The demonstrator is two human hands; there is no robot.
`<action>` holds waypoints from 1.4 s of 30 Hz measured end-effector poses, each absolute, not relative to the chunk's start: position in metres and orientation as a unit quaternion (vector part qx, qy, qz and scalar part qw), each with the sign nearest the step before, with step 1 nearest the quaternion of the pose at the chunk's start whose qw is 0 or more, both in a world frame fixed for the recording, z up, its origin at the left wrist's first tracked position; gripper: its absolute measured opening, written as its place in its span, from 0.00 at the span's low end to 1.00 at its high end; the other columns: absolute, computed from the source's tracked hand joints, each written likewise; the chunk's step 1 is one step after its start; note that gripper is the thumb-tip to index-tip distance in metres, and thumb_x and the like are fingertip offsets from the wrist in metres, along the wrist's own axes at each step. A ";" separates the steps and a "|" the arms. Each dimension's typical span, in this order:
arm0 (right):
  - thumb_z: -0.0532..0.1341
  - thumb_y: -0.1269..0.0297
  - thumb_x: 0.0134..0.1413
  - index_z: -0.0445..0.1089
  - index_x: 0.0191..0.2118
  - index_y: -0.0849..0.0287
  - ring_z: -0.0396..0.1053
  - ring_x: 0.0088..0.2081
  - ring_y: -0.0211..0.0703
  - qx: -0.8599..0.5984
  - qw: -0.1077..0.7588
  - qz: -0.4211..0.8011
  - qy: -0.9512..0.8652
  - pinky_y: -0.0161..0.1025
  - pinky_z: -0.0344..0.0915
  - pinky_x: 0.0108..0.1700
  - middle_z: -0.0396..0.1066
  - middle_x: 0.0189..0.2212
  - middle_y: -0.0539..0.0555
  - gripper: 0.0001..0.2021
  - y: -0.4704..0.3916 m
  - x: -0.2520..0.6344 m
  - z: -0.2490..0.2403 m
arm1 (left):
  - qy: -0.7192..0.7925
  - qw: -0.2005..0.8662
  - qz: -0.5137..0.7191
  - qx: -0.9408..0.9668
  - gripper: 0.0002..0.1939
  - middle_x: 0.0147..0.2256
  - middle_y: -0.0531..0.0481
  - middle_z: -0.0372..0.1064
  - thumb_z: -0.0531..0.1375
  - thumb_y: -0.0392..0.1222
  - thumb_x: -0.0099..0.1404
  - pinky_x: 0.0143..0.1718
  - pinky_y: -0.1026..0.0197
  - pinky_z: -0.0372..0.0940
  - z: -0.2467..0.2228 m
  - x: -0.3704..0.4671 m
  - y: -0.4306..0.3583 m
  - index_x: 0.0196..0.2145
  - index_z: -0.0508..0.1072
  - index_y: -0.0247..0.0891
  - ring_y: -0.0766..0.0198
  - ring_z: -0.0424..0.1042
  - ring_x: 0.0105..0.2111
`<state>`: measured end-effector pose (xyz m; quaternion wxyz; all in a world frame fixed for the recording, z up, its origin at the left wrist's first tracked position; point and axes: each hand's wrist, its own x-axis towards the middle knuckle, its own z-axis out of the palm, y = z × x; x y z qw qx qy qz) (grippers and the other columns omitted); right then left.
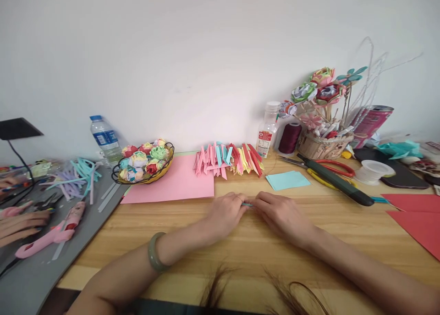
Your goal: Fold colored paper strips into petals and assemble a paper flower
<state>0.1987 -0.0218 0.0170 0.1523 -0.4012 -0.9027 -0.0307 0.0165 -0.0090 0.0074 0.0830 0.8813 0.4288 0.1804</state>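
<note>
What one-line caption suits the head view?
Left hand and right hand pinch a thin blue piece over a wooden table, before folded colored papers and a basket of paper flowers.

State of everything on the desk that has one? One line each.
Left hand: pinching small blue piece
Right hand: pinching same piece
Water bottle: capped
Clear bottle: capped
Basket: filled with paper flowers
Folded strips: bunched in a row
Light blue paper: flat
Purple thread: wound
Pink glue gun: lying down
Scissors: partly covered, open or shut unclear
</note>
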 end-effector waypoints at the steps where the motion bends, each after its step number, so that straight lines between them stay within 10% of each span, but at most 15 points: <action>1: 0.50 0.74 0.56 0.68 0.38 0.59 0.64 0.27 0.39 -0.406 0.142 -0.045 -0.901 0.35 0.55 0.28 0.67 0.29 0.53 0.11 -0.023 0.199 0.018 | 0.421 0.057 0.174 0.888 0.08 0.35 0.49 0.70 0.50 0.39 0.65 0.36 0.60 0.62 0.007 0.016 -0.010 0.36 0.68 0.36 0.62 0.67 0.36; 16: 0.49 0.74 0.57 0.64 0.28 0.60 0.63 0.24 0.42 -0.369 0.155 -0.179 -0.899 0.38 0.51 0.28 0.67 0.22 0.53 0.10 -0.030 0.193 0.019 | 0.305 -0.051 0.199 0.930 0.08 0.32 0.45 0.66 0.48 0.33 0.61 0.34 0.59 0.62 0.007 0.018 -0.016 0.36 0.65 0.32 0.59 0.63 0.36; 28: 0.48 0.73 0.59 0.65 0.31 0.62 0.63 0.27 0.40 -0.286 0.129 -0.058 -0.948 0.36 0.56 0.31 0.68 0.25 0.53 0.10 -0.018 0.206 0.019 | 0.245 -0.121 0.153 0.950 0.15 0.22 0.50 0.63 0.43 0.35 0.67 0.24 0.63 0.59 -0.009 0.006 0.000 0.29 0.66 0.35 0.64 0.64 0.25; 34: 0.47 0.73 0.60 0.66 0.39 0.63 0.65 0.29 0.41 -0.306 0.131 -0.052 -0.942 0.36 0.58 0.32 0.69 0.27 0.54 0.10 -0.014 0.216 0.018 | 0.235 -0.087 0.172 0.953 0.13 0.31 0.47 0.69 0.44 0.33 0.66 0.32 0.62 0.62 -0.003 0.001 0.005 0.41 0.66 0.33 0.63 0.66 0.32; 42: 0.44 0.61 0.63 0.64 0.25 0.61 0.60 0.21 0.37 -0.382 0.171 -0.054 -0.906 0.35 0.51 0.25 0.65 0.19 0.52 0.19 -0.008 0.226 0.008 | 0.284 -0.003 0.228 0.931 0.16 0.28 0.48 0.71 0.45 0.42 0.68 0.30 0.63 0.63 0.004 -0.001 0.006 0.31 0.68 0.33 0.66 0.68 0.28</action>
